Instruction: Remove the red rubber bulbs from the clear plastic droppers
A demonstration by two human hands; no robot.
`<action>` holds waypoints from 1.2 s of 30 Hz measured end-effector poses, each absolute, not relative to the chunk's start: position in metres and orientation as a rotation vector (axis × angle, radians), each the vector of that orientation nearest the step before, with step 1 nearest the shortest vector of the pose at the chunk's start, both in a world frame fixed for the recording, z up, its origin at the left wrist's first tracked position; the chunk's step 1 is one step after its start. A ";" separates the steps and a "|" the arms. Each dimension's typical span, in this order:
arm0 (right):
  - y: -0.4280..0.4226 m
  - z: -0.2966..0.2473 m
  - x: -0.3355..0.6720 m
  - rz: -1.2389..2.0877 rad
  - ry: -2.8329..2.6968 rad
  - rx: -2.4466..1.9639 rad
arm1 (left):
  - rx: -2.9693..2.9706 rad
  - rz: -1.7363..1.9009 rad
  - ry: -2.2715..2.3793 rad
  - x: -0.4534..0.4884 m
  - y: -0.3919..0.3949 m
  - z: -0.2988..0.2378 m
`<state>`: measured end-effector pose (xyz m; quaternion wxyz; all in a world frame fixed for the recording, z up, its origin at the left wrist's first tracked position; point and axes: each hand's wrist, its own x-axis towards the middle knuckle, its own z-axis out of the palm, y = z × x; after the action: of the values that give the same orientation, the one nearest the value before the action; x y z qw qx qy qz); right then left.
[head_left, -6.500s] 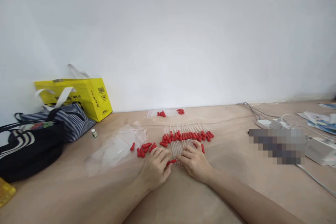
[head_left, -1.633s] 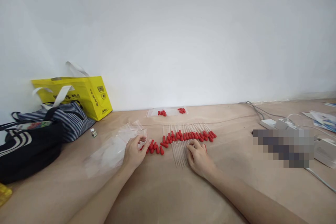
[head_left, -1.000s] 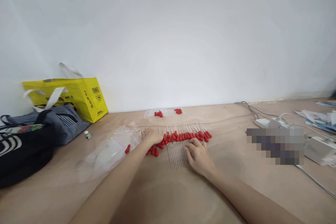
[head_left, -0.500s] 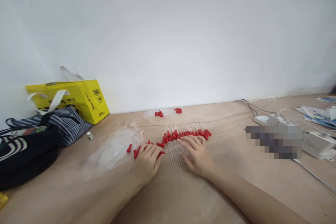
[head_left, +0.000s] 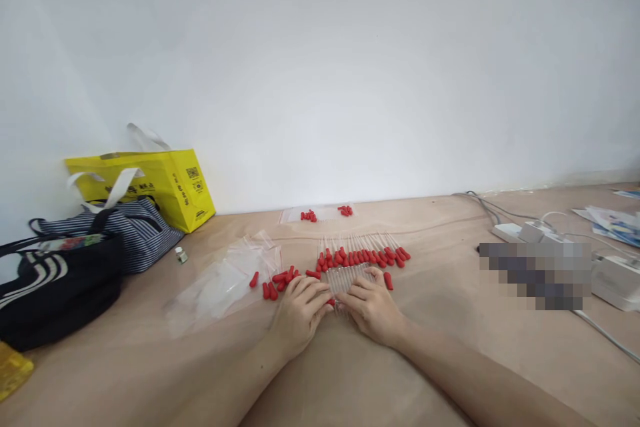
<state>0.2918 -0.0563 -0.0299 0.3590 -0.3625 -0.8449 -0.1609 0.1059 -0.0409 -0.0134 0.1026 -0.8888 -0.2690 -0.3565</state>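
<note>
My left hand (head_left: 301, 312) is closed, pinching a red rubber bulb (head_left: 331, 303) that pokes out past its fingertips. Close beside it, my right hand (head_left: 373, 307) curls its fingers over a row of bare glass tubes (head_left: 345, 276), apparently gripping one at its near end; the fingers partly hide it. A loose red bulb (head_left: 389, 281) lies by the right hand's knuckles. Beyond the hands, glass droppers (head_left: 363, 256) with red bulbs fitted lie side by side, bulbs toward me. Several more loose bulbs (head_left: 270, 290) are scattered left of my left hand.
Clear plastic bags (head_left: 225, 287) lie at the left, with another bag (head_left: 327, 213) bearing bulbs near the wall. A small bottle (head_left: 181, 255), a yellow bag (head_left: 185, 193), a striped bag (head_left: 150, 240) and a black bag (head_left: 65, 293) stand farther left. Chargers and cables (head_left: 615, 280) occupy the right.
My left hand has moved right with the red bulb, closer to my right hand. The right fingers have curled and drawn nearer me, leaving a loose bulb visible beside them. The view has shifted slightly.
</note>
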 end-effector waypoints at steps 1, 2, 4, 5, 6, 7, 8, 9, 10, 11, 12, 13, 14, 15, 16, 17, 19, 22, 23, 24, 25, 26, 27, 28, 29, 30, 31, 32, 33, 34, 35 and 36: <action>-0.057 -0.029 0.292 -0.421 -2.183 -0.933 | -2.614 -1.065 -0.784 0.106 -0.040 -0.014; -0.057 -0.029 0.292 -0.425 -2.185 -0.933 | -2.603 -1.064 -0.788 0.106 -0.040 -0.014; -0.058 -0.028 0.292 -0.428 -2.185 -0.939 | -2.579 -1.032 -0.812 0.105 -0.040 -0.015; -0.058 -0.028 0.292 -0.427 -2.183 -0.944 | -2.567 -1.009 -0.829 0.105 -0.040 -0.015; -0.059 -0.028 0.292 -0.427 -2.180 -0.949 | -2.558 -0.987 -0.842 0.105 -0.040 -0.016; -0.059 -0.028 0.292 -0.425 -2.180 -0.950 | -2.551 -0.973 -0.846 0.105 -0.041 -0.016; -0.059 -0.027 0.293 -0.423 -2.183 -0.949 | -2.548 -0.962 -0.843 0.104 -0.041 -0.016; -0.059 -0.027 0.293 -0.419 -2.186 -0.945 | -2.546 -0.959 -0.838 0.104 -0.042 -0.016; -0.060 -0.027 0.294 -0.413 -2.189 -0.939 | -2.548 -0.953 -0.834 0.104 -0.042 -0.016; -0.060 -0.027 0.294 -0.406 -2.192 -0.934 | -2.552 -0.943 -0.831 0.103 -0.043 -0.015; -0.060 -0.027 0.294 -0.398 -2.195 -0.931 | -2.557 -0.930 -0.831 0.103 -0.043 -0.015; -0.061 -0.027 0.295 -0.391 -2.196 -0.929 | -2.558 -0.923 -0.832 0.103 -0.044 -0.014; -0.061 -0.027 0.295 -0.386 -2.196 -0.926 | -2.561 -0.915 -0.831 0.103 -0.044 -0.014; -0.062 -0.026 0.295 -0.383 -2.196 -0.923 | -2.564 -0.911 -0.823 0.103 -0.045 -0.013; -0.062 -0.026 0.295 -0.381 -2.195 -0.920 | -2.569 -0.911 -0.808 0.102 -0.045 -0.013; -0.063 -0.025 0.295 -0.382 -2.192 -0.913 | -2.572 -0.921 -0.790 0.102 -0.046 -0.013; -0.065 -0.025 0.295 -0.389 -2.185 -0.902 | -2.581 -0.939 -0.756 0.101 -0.046 -0.013; -0.066 -0.023 0.296 -0.394 -2.175 -0.889 | -2.584 -0.966 -0.723 0.100 -0.046 -0.014; -0.067 -0.023 0.296 -0.393 -2.173 -0.883 | -2.584 -0.971 -0.720 0.101 -0.046 -0.015; -0.067 -0.023 0.296 -0.389 -2.172 -0.877 | -2.585 -0.974 -0.718 0.101 -0.046 -0.015; -0.067 -0.023 0.296 -0.384 -2.171 -0.870 | -2.584 -0.980 -0.716 0.101 -0.046 -0.016; -0.067 -0.023 0.296 -0.378 -2.171 -0.867 | -2.582 -0.985 -0.716 0.102 -0.046 -0.016; -0.067 -0.023 0.296 -0.372 -2.171 -0.866 | -2.579 -0.994 -0.713 0.102 -0.046 -0.017; -0.067 -0.024 0.296 -0.366 -2.172 -0.868 | -2.576 -1.005 -0.707 0.102 -0.046 -0.017; -0.067 -0.024 0.297 -0.361 -2.173 -0.867 | -2.575 -1.017 -0.700 0.102 -0.047 -0.017; -0.067 -0.024 0.298 -0.355 -2.176 -0.866 | -2.572 -1.030 -0.699 0.101 -0.047 -0.016; -0.067 -0.024 0.299 -0.350 -2.174 -0.867 | -2.570 -1.038 -0.704 0.099 -0.047 -0.015; -0.066 -0.024 0.302 -0.344 -2.165 -0.873 | -2.567 -1.043 -0.720 0.096 -0.047 -0.014; -0.066 -0.023 0.305 -0.339 -2.147 -0.890 | -2.559 -1.049 -0.752 0.093 -0.047 -0.012; -0.065 -0.023 0.308 -0.333 -2.121 -0.919 | -2.546 -1.061 -0.801 0.089 -0.046 -0.010; -0.064 -0.022 0.311 -0.324 -2.095 -0.960 | -2.533 -1.082 -0.862 0.085 -0.044 -0.007; -0.063 -0.022 0.314 -0.308 -2.074 -1.006 | -2.523 -1.112 -0.931 0.081 -0.042 -0.005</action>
<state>0.3140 -0.0625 -0.0220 0.3967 -0.3972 -0.8186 -0.1215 0.0810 -0.0420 -0.0047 0.1152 -0.8612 -0.3178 -0.3795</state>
